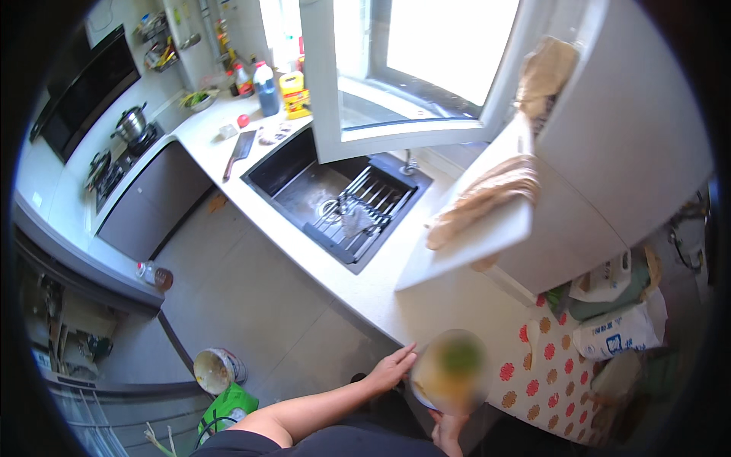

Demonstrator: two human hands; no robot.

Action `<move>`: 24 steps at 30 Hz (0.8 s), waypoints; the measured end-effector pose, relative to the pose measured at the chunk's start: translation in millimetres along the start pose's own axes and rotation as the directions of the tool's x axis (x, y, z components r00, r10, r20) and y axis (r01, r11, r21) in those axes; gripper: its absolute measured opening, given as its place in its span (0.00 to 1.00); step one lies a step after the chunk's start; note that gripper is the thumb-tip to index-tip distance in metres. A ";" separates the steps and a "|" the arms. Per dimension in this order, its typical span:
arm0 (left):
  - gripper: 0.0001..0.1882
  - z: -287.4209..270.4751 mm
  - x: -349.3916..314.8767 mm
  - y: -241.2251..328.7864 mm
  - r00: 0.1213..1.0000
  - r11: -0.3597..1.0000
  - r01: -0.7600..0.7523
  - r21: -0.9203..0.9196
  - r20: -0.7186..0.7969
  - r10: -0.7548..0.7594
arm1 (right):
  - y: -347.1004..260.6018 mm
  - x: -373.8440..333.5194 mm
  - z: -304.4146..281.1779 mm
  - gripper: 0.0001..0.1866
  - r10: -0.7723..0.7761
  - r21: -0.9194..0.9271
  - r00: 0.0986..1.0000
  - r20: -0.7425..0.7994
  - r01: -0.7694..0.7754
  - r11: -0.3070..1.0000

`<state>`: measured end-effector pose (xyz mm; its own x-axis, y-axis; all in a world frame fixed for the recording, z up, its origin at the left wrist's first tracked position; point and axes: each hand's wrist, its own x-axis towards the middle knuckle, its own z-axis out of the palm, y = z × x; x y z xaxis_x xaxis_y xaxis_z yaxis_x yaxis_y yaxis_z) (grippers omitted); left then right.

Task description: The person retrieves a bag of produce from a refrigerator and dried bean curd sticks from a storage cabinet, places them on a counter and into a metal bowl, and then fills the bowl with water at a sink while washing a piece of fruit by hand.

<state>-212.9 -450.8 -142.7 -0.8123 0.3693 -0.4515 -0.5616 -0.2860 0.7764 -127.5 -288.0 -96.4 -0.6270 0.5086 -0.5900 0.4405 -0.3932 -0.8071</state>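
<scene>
A round bowl with a bluish-white rim is in front of me at the counter's near edge. Its contents are blurred, with yellow and green patches. My right hand grips the bowl from its near side, its fingers partly hidden beneath. Beside the bowl's left rim is my left hand, fingers stretched out and fingertips at the edge; whether they bear any of its weight I cannot tell. A white counter lies beyond, and a table cover with red and brown flowers is to the right.
A dark sink holds a black rack. An open window sash juts over it. A cleaver lies left of the sink. A white board stands at right, near plastic bags. A bucket is on the floor.
</scene>
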 end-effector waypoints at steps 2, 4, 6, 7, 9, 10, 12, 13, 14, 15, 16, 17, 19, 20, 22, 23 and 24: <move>0.27 -26.4 -33.9 33.3 0.986 0.989 -0.055 0.136 -0.149 0.075 | 1.5 -4.5 45.0 0.16 -0.048 -0.103 0.993 0.112 0.060 0.993; 0.25 -63.8 -43.6 32.1 0.901 0.939 -0.332 -0.090 -0.324 0.287 | 3.2 0.1 91.9 0.17 -0.087 -0.131 0.955 0.283 0.128 0.983; 0.24 -96.8 -61.3 49.2 0.849 0.895 -0.406 -0.185 -0.439 0.294 | -0.5 -1.2 139.0 0.13 -0.073 -0.246 0.874 0.481 0.215 0.945; 0.24 -109.7 -68.8 60.8 0.795 0.867 -0.467 -0.174 -0.512 0.325 | -2.1 -4.5 165.9 0.13 -0.041 -0.257 0.850 0.526 0.204 0.944; 0.23 -134.3 -79.1 90.1 0.695 0.814 -0.556 -0.167 -0.632 0.344 | 2.1 -9.6 216.5 0.14 0.015 -0.284 0.793 0.609 0.201 0.937; 0.23 -147.7 -82.2 99.3 0.632 0.782 -0.603 -0.157 -0.693 0.348 | 3.5 -12.5 240.5 0.14 0.040 -0.300 0.762 0.647 0.206 0.932; 0.22 -185.2 -88.6 110.7 0.587 0.768 -0.628 -0.125 -0.725 0.361 | 3.9 -21.7 290.3 0.14 0.075 -0.313 0.692 0.718 0.225 0.923; 0.22 -203.6 -89.8 121.8 0.559 0.747 -0.652 -0.127 -0.746 0.361 | 4.1 -28.5 318.3 0.14 0.068 -0.307 0.670 0.739 0.245 0.920; 0.22 -222.7 -91.1 133.1 0.532 0.726 -0.676 -0.127 -0.766 0.362 | 8.3 -30.8 343.9 0.14 0.076 -0.314 0.636 0.768 0.271 0.910; 0.22 -246.7 -89.5 137.2 0.491 0.710 -0.697 -0.104 -0.791 0.366 | 13.7 -31.6 370.6 0.14 0.082 -0.318 0.601 0.795 0.297 0.901; 0.22 -267.3 -90.5 145.5 0.479 0.715 -0.693 -0.095 -0.802 0.358 | 16.4 -33.3 397.4 0.14 0.089 -0.319 0.565 0.820 0.323 0.891; 0.22 -287.7 -92.5 155.1 0.468 0.720 -0.689 -0.086 -0.811 0.350 | 18.6 -36.3 424.2 0.13 0.093 -0.320 0.542 0.835 0.342 0.884; 0.23 -320.4 -101.0 181.3 0.450 0.737 -0.670 -0.087 -0.838 0.310 | 26.2 -40.5 474.0 0.13 0.132 -0.344 0.503 0.854 0.355 0.869; 0.22 -340.0 -103.4 195.1 0.429 0.737 -0.672 -0.075 -0.850 0.305 | 28.9 -44.4 500.9 0.13 0.148 -0.352 0.485 0.862 0.363 0.863; 0.22 -380.5 -108.9 219.1 0.389 0.736 -0.675 -0.059 -0.876 0.286 | 33.0 -55.3 555.2 0.13 0.205 -0.386 0.441 0.874 0.371 0.845; 0.22 -404.4 -110.5 227.9 0.372 0.728 -0.683 -0.057 -0.885 0.280 | 37.8 -60.4 581.3 0.12 0.222 -0.396 0.421 0.879 0.389 0.831; 0.22 -426.1 -113.6 239.3 0.363 0.724 -0.687 -0.065 -0.894 0.264 | 42.9 -66.3 607.5 0.12 0.238 -0.406 0.403 0.884 0.408 0.818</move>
<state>-322.2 -937.9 -92.9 -0.5836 -0.7319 -0.3518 0.1411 -0.5180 0.8437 -457.4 -803.9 -78.3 -0.7158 -0.5656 -0.4097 0.3655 0.1964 -0.9098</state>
